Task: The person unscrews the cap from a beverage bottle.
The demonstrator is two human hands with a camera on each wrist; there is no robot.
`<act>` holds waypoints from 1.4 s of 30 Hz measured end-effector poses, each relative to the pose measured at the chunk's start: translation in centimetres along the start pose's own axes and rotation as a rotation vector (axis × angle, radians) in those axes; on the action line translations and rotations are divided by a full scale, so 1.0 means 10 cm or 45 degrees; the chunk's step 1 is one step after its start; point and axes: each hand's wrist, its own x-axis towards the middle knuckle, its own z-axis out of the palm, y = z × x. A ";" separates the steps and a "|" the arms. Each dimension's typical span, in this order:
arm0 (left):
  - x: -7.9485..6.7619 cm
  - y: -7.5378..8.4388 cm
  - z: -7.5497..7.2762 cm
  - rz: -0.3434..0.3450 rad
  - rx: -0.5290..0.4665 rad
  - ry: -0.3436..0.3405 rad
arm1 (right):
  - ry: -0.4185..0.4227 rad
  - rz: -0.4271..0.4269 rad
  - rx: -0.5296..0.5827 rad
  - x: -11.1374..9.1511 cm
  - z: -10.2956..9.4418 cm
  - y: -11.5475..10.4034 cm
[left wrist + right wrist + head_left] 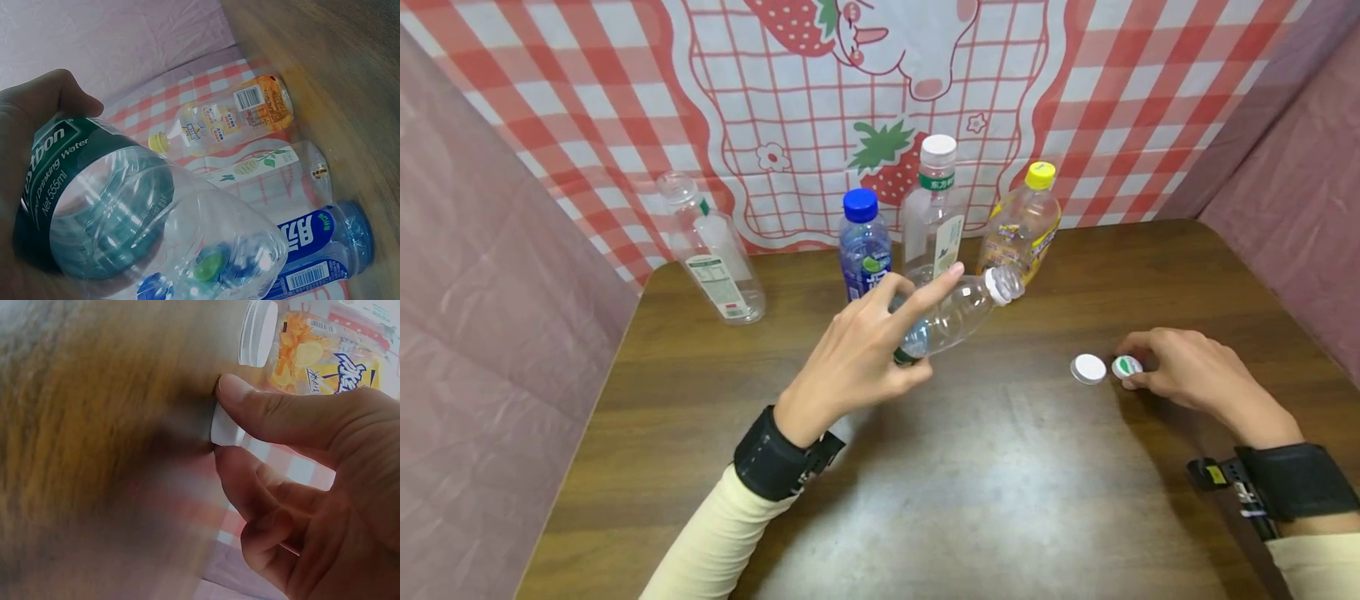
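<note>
My left hand [853, 354] grips a clear plastic water bottle [958, 312] with a dark green label [75, 169], held tilted above the table. The bottle's uncapped mouth points right. Low at the table's right side, my right hand [1202, 379] pinches a small white bottle cap [1126, 367] with green print between thumb and fingers. In the right wrist view that small cap [225, 427] sits at the table surface. Just left of it lies a wider white cap [1088, 368], apart from my fingers.
Along the back stand a blue-capped bottle [865, 247], a tall white-capped clear bottle [925, 221] and a yellow-capped bottle [1021, 221]. An uncapped clear bottle [718, 267] stands at the back left. A checked cloth [610, 100] hangs behind the wooden table [985, 492].
</note>
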 end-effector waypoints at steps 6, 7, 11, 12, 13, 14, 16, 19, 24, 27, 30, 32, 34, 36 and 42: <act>-0.04 -0.05 -0.04 -0.007 -0.008 -0.027 | 0.107 0.084 0.023 0.00 -0.17 -0.13; -0.03 -0.04 -0.04 0.000 -0.016 -0.045 | 0.165 0.104 0.026 -0.02 -0.23 -0.18; 0.00 -0.06 -0.05 0.002 -0.059 -0.090 | 0.397 0.034 0.058 -0.02 -0.46 -0.54; 0.00 -0.08 -0.06 -0.009 -0.068 -0.085 | 0.448 -0.019 0.066 0.01 -0.51 -0.67; -0.01 -0.09 -0.08 -0.020 -0.075 -0.074 | 0.502 -0.076 0.089 0.04 -0.54 -0.82; -0.02 -0.11 -0.09 -0.029 -0.081 -0.058 | 0.543 -0.141 0.112 0.07 -0.57 -0.97; -0.04 -0.15 -0.13 -0.047 -0.089 -0.021 | 0.644 -0.283 0.150 0.15 -0.60 -1.26; -0.05 -0.20 -0.20 -0.065 -0.087 0.024 | 0.749 -0.489 0.257 0.27 -0.60 -1.65; -0.04 -0.25 -0.31 -0.075 -0.098 0.083 | 0.803 -0.682 0.328 0.42 -0.53 -1.97; -0.04 -0.31 -0.42 -0.083 -0.134 0.133 | 0.752 -0.641 0.314 0.48 -0.48 -1.99; -0.01 -0.37 -0.48 -0.115 -0.184 0.211 | 0.724 -0.541 0.314 0.45 -0.47 -1.86; -0.03 -0.48 -0.53 -0.152 -0.180 0.294 | 0.727 -0.498 0.327 0.44 -0.48 -1.81; -0.05 -0.62 -0.58 -0.209 -0.178 0.388 | 0.728 -0.492 0.345 0.45 -0.50 -1.79; -0.09 -0.78 -0.59 -0.277 -0.190 0.470 | 0.730 -0.497 0.355 0.46 -0.51 -1.79; -0.16 -1.17 -0.43 -0.582 -0.370 0.537 | 0.731 -0.503 0.369 0.48 -0.53 -1.78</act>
